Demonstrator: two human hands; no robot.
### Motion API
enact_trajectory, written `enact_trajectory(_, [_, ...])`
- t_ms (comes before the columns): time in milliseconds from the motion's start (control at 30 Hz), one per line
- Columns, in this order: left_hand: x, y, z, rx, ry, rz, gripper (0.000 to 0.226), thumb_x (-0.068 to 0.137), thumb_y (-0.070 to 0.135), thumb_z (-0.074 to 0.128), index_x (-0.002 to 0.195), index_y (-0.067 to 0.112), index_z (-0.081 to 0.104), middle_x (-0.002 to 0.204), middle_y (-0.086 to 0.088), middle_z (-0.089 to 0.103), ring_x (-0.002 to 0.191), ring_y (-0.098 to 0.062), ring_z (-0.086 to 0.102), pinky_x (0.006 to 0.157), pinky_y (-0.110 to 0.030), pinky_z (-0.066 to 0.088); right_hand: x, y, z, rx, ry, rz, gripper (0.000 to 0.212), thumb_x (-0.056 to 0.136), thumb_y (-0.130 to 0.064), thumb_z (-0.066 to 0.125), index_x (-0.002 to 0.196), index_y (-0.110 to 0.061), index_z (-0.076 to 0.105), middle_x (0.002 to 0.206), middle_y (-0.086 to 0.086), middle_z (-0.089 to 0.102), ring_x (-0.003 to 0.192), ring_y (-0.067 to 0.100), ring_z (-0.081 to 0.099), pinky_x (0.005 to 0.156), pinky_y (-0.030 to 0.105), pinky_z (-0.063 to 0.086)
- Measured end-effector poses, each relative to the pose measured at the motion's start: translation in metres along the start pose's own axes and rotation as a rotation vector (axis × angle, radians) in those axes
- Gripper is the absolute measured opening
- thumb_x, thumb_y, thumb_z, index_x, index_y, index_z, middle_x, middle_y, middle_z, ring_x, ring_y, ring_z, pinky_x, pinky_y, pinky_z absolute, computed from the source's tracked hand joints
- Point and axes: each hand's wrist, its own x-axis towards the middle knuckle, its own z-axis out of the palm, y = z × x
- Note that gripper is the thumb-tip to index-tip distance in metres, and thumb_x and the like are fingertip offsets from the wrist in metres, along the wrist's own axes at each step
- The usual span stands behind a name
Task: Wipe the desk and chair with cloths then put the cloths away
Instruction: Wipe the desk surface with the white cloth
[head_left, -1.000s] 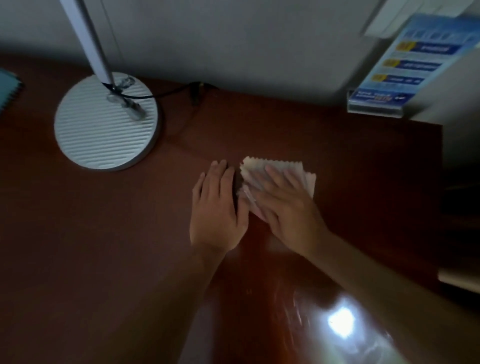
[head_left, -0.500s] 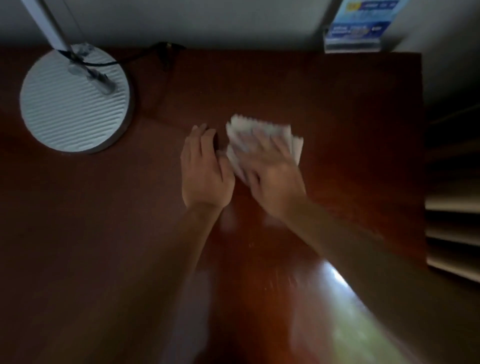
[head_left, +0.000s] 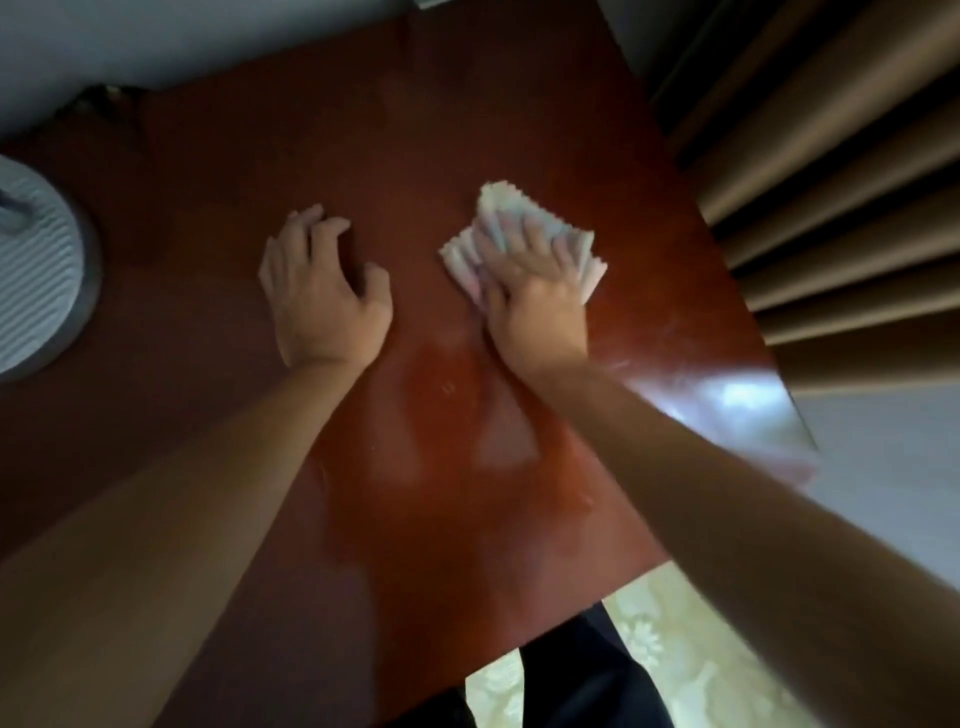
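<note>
A folded pale cloth (head_left: 582, 249) with zigzag edges lies on the reddish-brown desk (head_left: 415, 130), towards its right side. My right hand (head_left: 530, 291) presses flat on the cloth with the fingers spread over it. My left hand (head_left: 322, 291) rests on the bare desk to the left of the cloth, a clear gap between them, its fingers bent with the tips touching the wood. No chair is in view.
A round white ribbed lamp base (head_left: 36, 291) stands at the left edge. Brown curtain folds (head_left: 831, 182) hang just past the desk's right edge. The desk's near corner ends over pale patterned floor (head_left: 675, 649). A dark cable (head_left: 104, 98) lies at the back left.
My right hand has slid the cloth to the right, away from my left hand, which had lain beside it. The view has swung right and down, bringing in the curtain.
</note>
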Motion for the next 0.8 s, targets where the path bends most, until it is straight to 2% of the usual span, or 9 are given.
enact_trajectory(100, [-0.008, 0.005, 0.002, 0.027, -0.078, 0.198, 0.042, 0.083, 0.027, 0.051, 0.122, 0.012, 0.059, 0.141, -0.008, 0.051, 0.137, -0.026, 0.041, 0.118, -0.046, 0.020, -0.102, -0.029, 0.000, 0.022, -0.072, -0.091, 0.047, 0.098, -0.027, 0.039, 0.142, -0.019, 0.052, 0.149, 0.005, 0.048, 0.144, 0.031, 0.033, 0.118, 0.051, 0.020])
enact_trajectory(167, [-0.017, 0.015, 0.005, 0.013, -0.138, 0.340, 0.039, 0.085, 0.026, 0.051, 0.119, 0.012, 0.060, 0.139, -0.008, 0.054, 0.136, -0.026, 0.043, 0.115, -0.047, 0.024, -0.154, -0.031, -0.007, 0.060, -0.131, -0.163, 0.041, 0.100, -0.029, 0.045, 0.139, -0.022, 0.056, 0.149, 0.003, 0.048, 0.144, 0.028, 0.034, 0.117, 0.052, 0.024])
enact_trajectory(267, [-0.038, 0.045, 0.014, -0.031, -0.217, 0.519, 0.037, 0.086, 0.023, 0.050, 0.118, 0.010, 0.062, 0.138, -0.009, 0.056, 0.134, -0.027, 0.046, 0.110, -0.045, 0.032, -0.119, 0.019, -0.021, 0.032, -0.133, -0.226, 0.042, 0.097, -0.025, 0.046, 0.137, -0.020, 0.058, 0.144, 0.006, 0.053, 0.139, 0.031, 0.041, 0.117, 0.051, 0.022])
enact_trajectory(367, [-0.058, 0.074, 0.025, -0.051, -0.242, 0.489, 0.039, 0.089, 0.022, 0.050, 0.125, 0.011, 0.061, 0.142, -0.008, 0.054, 0.137, -0.025, 0.044, 0.109, -0.040, 0.032, -0.034, 0.082, -0.046, -0.037, 0.016, 0.050, 0.043, 0.096, -0.021, 0.045, 0.138, -0.021, 0.057, 0.144, 0.006, 0.054, 0.140, 0.032, 0.039, 0.117, 0.050, 0.020])
enact_trajectory(433, [-0.067, 0.089, 0.032, -0.078, -0.242, 0.443, 0.040, 0.090, 0.021, 0.050, 0.127, 0.011, 0.060, 0.142, -0.007, 0.053, 0.137, -0.024, 0.044, 0.110, -0.038, 0.031, -0.026, 0.093, -0.047, -0.056, 0.058, 0.139, 0.041, 0.100, -0.027, 0.040, 0.137, -0.023, 0.058, 0.142, 0.002, 0.055, 0.137, 0.031, 0.042, 0.114, 0.051, 0.025])
enact_trajectory(567, [-0.080, 0.108, 0.041, -0.156, -0.221, 0.422, 0.038, 0.087, 0.018, 0.051, 0.123, 0.010, 0.062, 0.137, -0.007, 0.058, 0.132, -0.025, 0.049, 0.108, -0.039, 0.035, -0.164, 0.026, -0.031, 0.045, -0.010, 0.044, 0.040, 0.103, -0.033, 0.041, 0.137, -0.020, 0.058, 0.145, 0.003, 0.052, 0.141, 0.029, 0.039, 0.116, 0.050, 0.026])
enact_trajectory(633, [-0.088, 0.114, 0.047, -0.147, -0.273, 0.488, 0.037, 0.089, 0.018, 0.051, 0.123, 0.010, 0.062, 0.137, -0.008, 0.057, 0.134, -0.025, 0.047, 0.111, -0.043, 0.034, -0.204, 0.024, -0.040, 0.091, -0.063, -0.060, 0.039, 0.105, -0.037, 0.039, 0.133, -0.023, 0.062, 0.144, 0.001, 0.053, 0.140, 0.026, 0.041, 0.117, 0.048, 0.028])
enact_trajectory(700, [-0.100, 0.122, 0.053, -0.124, -0.330, 0.564, 0.036, 0.091, 0.020, 0.049, 0.124, 0.011, 0.061, 0.139, -0.007, 0.056, 0.136, -0.025, 0.045, 0.114, -0.044, 0.032, -0.181, 0.063, -0.049, 0.064, -0.041, -0.129, 0.039, 0.105, -0.038, 0.039, 0.128, -0.022, 0.065, 0.140, 0.004, 0.057, 0.137, 0.028, 0.046, 0.117, 0.047, 0.025])
enact_trajectory(800, [-0.106, 0.133, 0.057, -0.101, -0.349, 0.525, 0.038, 0.093, 0.023, 0.045, 0.126, 0.012, 0.060, 0.141, -0.007, 0.055, 0.138, -0.024, 0.042, 0.115, -0.044, 0.029, -0.116, 0.127, -0.066, -0.049, 0.124, 0.098, 0.033, 0.098, -0.025, 0.055, 0.129, -0.019, 0.065, 0.138, 0.006, 0.059, 0.135, 0.033, 0.047, 0.114, 0.039, 0.018])
